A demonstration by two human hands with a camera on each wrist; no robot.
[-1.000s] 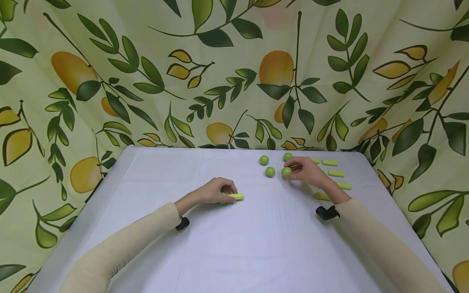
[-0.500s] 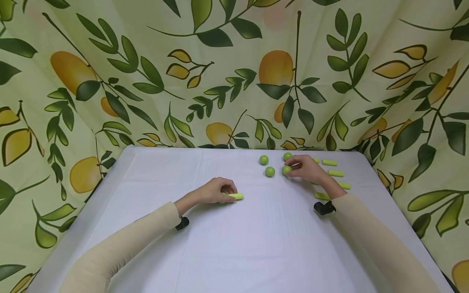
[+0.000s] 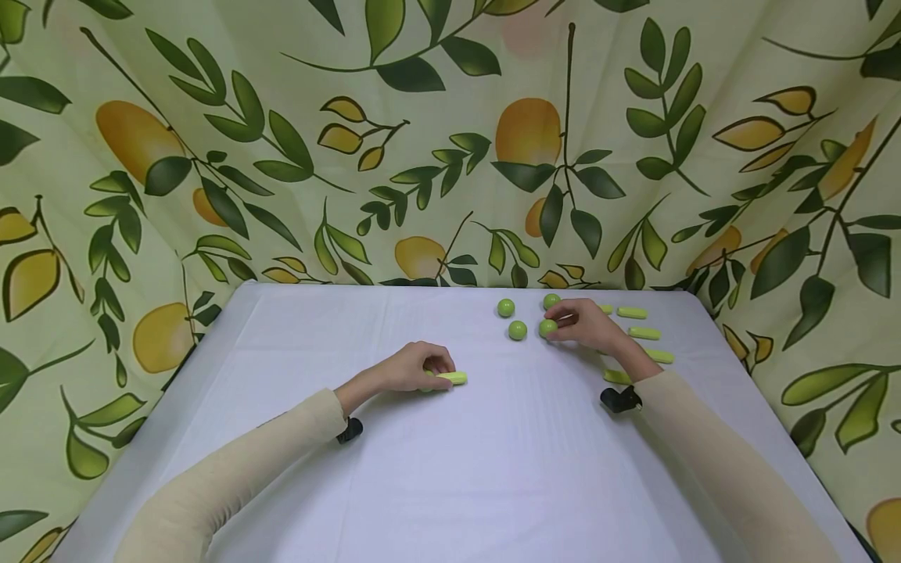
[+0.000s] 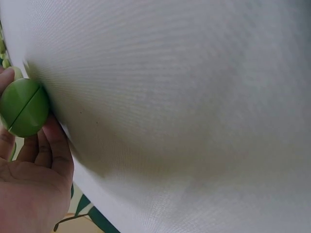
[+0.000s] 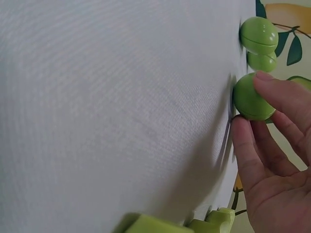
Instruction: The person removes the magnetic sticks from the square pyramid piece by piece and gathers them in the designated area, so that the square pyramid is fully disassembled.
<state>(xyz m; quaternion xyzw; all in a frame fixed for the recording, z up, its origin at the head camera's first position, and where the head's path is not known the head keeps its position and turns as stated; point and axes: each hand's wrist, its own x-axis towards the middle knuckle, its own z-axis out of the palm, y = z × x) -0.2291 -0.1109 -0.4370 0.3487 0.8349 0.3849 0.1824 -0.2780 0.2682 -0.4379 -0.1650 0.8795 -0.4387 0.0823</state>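
Note:
In the head view my left hand [image 3: 415, 367] is at mid-table and holds a short yellow-green stick [image 3: 457, 378] that juts out to the right. A green ball with a seam [image 4: 24, 107] sits in the same grip, mostly hidden from above but plain in the left wrist view. Toward the back right, my right hand [image 3: 586, 324] pinches another green ball [image 5: 252, 98] between thumb and fingers. This ball is at the table surface, next to several like it: a front-left ball [image 3: 517, 330], a back-left ball [image 3: 505, 308] and a back ball [image 3: 552, 301].
Several yellow-green sticks lie right of the balls, among them a far stick [image 3: 632, 313], a middle stick [image 3: 659, 357] and a near stick [image 3: 617, 377]. The right forearm partly covers this group. A white cloth covers the table [image 3: 450, 469]; a leaf-patterned curtain [image 3: 422, 156] hangs behind.
My right hand and wrist have shifted slightly left and back, with the fingers staying on the ball. The left hand stays put.

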